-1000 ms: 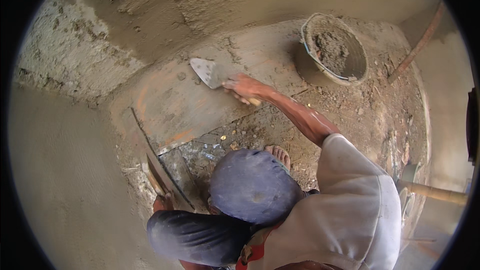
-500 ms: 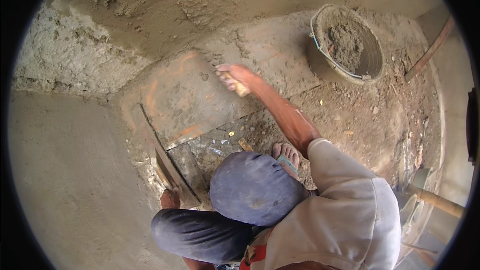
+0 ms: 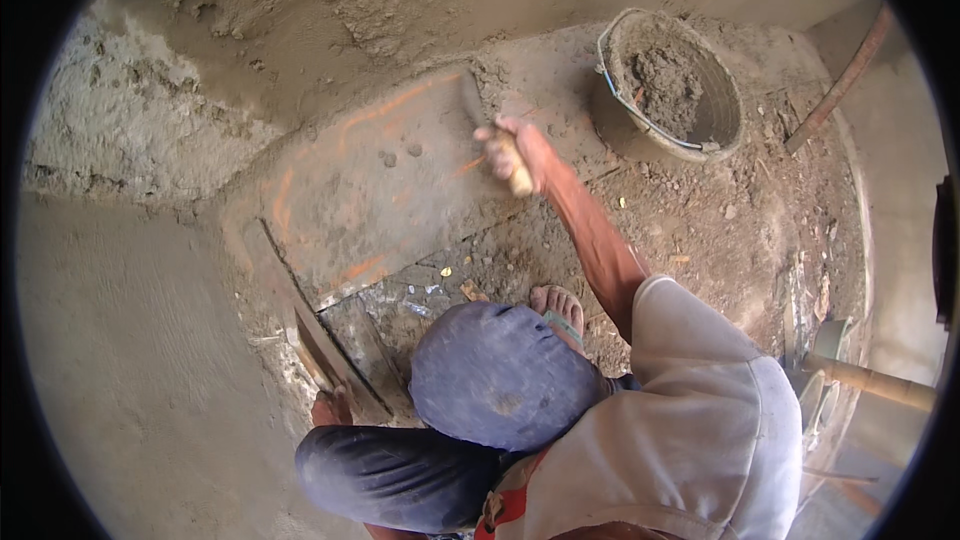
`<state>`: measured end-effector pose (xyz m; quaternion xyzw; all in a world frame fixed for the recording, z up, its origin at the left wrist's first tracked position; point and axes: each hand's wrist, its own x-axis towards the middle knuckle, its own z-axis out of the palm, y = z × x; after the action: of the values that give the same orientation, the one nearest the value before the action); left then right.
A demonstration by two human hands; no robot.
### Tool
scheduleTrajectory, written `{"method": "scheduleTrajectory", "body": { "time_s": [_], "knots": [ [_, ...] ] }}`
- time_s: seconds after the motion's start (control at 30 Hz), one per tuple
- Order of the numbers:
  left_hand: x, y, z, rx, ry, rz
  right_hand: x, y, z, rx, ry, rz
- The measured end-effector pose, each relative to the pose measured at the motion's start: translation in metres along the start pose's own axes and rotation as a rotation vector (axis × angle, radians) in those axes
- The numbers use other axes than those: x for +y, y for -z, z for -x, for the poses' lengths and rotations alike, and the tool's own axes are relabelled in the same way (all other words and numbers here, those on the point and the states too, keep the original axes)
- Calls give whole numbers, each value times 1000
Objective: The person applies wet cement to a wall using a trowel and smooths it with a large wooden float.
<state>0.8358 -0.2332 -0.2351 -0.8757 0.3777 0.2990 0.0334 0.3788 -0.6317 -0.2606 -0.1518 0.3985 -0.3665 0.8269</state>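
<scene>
My right hand (image 3: 520,153) grips the pale yellow handle of a trowel, blurred by motion. The trowel's blade (image 3: 472,100) lies over a flat, mortar-smeared board (image 3: 350,195) at the foot of the wall, beside a small heap of wet mortar (image 3: 490,80). Partly hidden behind my bent left knee, my left hand (image 3: 330,408) is closed round the handle of a long wooden float (image 3: 325,350). That float rests tilted by the board's near left end; the knee covers most of my left forearm.
A black bucket (image 3: 622,120) of grey mortar stands at the back right. Wet plaster covers the far wall (image 3: 420,0), with a rough pale patch (image 3: 130,110) at left. Rubble and scraps litter the ground near my sandalled foot (image 3: 557,312). A bamboo pole (image 3: 870,385) juts in at right.
My right hand has moved right with the trowel, toward the bucket, and the blade now points more away from me. The view has shifted slightly; my left hand and the float stay in place.
</scene>
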Motion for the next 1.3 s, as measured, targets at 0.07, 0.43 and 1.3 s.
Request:
{"method": "scheduleTrajectory", "body": {
  "time_s": [0.07,0.43,1.3],
  "knots": [
    [-1,-2,1,0,24,7,36,-32,31,40,73,105],
    [-17,-9,-9,29,38,-8,95,-84,-106,520,256,-226],
    [43,-13,-54,468,-246,16,-134,17,276,997,693,1752]
  ]
}}
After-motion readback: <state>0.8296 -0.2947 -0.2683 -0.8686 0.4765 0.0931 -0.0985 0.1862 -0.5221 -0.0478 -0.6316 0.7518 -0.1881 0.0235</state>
